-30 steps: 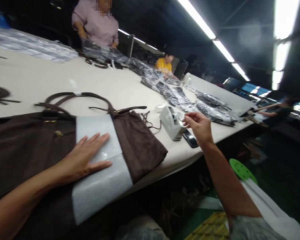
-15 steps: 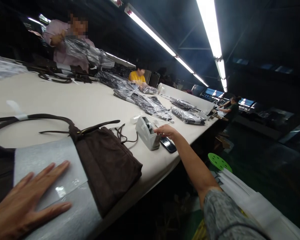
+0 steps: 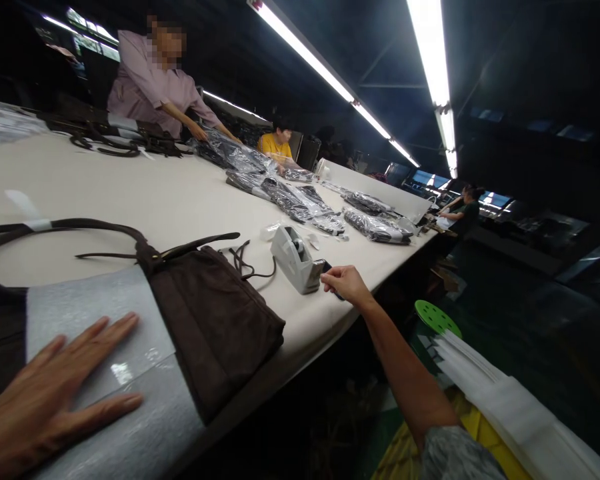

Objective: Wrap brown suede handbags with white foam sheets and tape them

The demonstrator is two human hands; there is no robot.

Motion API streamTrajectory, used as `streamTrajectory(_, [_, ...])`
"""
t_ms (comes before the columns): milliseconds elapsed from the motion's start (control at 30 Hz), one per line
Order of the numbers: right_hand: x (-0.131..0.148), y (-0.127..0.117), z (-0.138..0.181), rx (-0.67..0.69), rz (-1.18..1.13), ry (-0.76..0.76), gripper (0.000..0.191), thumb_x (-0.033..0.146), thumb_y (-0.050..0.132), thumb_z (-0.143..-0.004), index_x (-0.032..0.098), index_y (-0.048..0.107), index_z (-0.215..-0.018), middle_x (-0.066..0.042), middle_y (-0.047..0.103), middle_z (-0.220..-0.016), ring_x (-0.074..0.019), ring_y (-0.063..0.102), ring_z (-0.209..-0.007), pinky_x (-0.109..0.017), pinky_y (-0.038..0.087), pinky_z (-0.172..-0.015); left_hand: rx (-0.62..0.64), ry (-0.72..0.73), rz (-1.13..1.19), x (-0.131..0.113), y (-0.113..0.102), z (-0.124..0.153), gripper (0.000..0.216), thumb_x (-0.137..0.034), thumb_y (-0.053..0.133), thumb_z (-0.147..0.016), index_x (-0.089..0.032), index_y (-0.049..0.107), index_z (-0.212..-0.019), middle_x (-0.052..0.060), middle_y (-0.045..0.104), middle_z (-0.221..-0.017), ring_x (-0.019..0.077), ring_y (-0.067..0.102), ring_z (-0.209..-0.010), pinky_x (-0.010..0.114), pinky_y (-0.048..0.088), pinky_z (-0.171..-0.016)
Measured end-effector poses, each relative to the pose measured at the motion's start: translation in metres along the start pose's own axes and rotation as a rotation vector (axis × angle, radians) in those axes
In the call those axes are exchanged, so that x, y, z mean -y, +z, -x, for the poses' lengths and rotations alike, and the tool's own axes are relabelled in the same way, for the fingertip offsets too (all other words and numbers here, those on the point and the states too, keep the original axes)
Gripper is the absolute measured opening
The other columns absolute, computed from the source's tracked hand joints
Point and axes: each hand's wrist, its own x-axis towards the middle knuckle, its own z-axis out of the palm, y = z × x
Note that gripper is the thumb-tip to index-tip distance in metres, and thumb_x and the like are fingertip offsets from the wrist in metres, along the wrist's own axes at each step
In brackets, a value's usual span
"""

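Observation:
My left hand lies flat with its fingers spread on a pale grey foam sheet. That sheet wraps around the middle of a dark brown bag, and a shiny clear piece of tape shows on it. The bag's handles reach back over the table, bound with a white strip. To the right, my right hand is closed in a pinch at the front of a grey tape dispenser, on the tape; the strip itself is barely visible. Behind this hand a dark phone is mostly hidden.
Several plastic-wrapped bags lie farther along the white table. A person in pink reaches over the wrapped bags; another in yellow is beyond. A green stool and white foam sheets are at the right, below table height.
My right hand has moved from the top of the dispenser's front end to just past it, toward me. My left hand stays put. The person in pink has lowered a wrapped bag onto the table.

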Motion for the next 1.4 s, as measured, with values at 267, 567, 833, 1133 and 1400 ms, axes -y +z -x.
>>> streamTrajectory(267, [-0.006, 0.015, 0.042, -0.059, -0.038, 0.028, 0.03, 0.04, 0.065, -0.078, 0.015, 0.072, -0.065, -0.006, 0.068, -0.061, -0.0144, 0.058, -0.053, -0.025, 0.046, -0.054, 0.153, -0.018, -0.111, -0.029, -0.027, 0.006, 0.099, -0.071, 0.06, -0.074, -0.028, 0.017, -0.153, 0.007, 0.018, -0.158, 0.0357, 0.015, -0.147, 0.058, 0.015, -0.12])
streamTrajectory(567, [0.13, 0.091, 0.118, 0.592, -0.679, -0.045, 0.041, 0.045, 0.084, -0.065, 0.011, 0.077, -0.088, -0.005, 0.068, -0.062, -0.0082, 0.055, -0.048, -0.018, 0.044, -0.045, 0.186, -0.173, 0.165, -0.069, -0.047, 0.009, 0.069, -0.049, 0.029, -0.095, -0.012, 0.021, -0.153, 0.012, 0.012, -0.16, 0.0264, -0.001, -0.15, 0.051, -0.004, -0.121])
streamTrajectory(833, [0.191, 0.169, 0.14, 0.799, -0.583, 0.002, 0.015, 0.023, 0.074, -0.079, 0.008, 0.072, -0.075, -0.005, 0.068, -0.058, -0.0073, 0.058, -0.045, -0.014, 0.047, -0.043, 0.032, -0.191, 0.45, -0.052, -0.052, 0.018, 0.074, -0.025, 0.047, -0.078, -0.01, 0.031, -0.149, 0.01, 0.031, -0.156, 0.0211, 0.025, -0.146, 0.037, 0.012, -0.123])
streamTrajectory(1133, [0.185, 0.234, 0.13, 0.906, -0.411, 0.15, 0.023, 0.005, 0.067, -0.08, 0.017, 0.049, -0.088, 0.003, 0.061, -0.047, -0.0116, 0.057, -0.038, -0.017, 0.048, -0.038, -0.138, -0.199, 0.742, -0.032, -0.046, 0.019, 0.088, -0.026, 0.049, -0.058, -0.004, 0.033, -0.142, 0.024, 0.05, -0.14, 0.0298, 0.045, -0.135, 0.05, 0.032, -0.116])
streamTrajectory(1400, [0.178, 0.241, 0.11, 0.991, -0.164, 0.046, 0.031, 0.01, 0.068, -0.081, 0.021, 0.039, -0.083, 0.005, 0.059, -0.044, -0.0133, 0.057, -0.036, -0.018, 0.047, -0.037, -0.117, -0.244, 0.755, -0.039, -0.052, 0.018, 0.09, -0.042, 0.059, -0.063, -0.005, 0.035, -0.141, 0.023, 0.052, -0.138, 0.0334, 0.046, -0.134, 0.052, 0.034, -0.115])
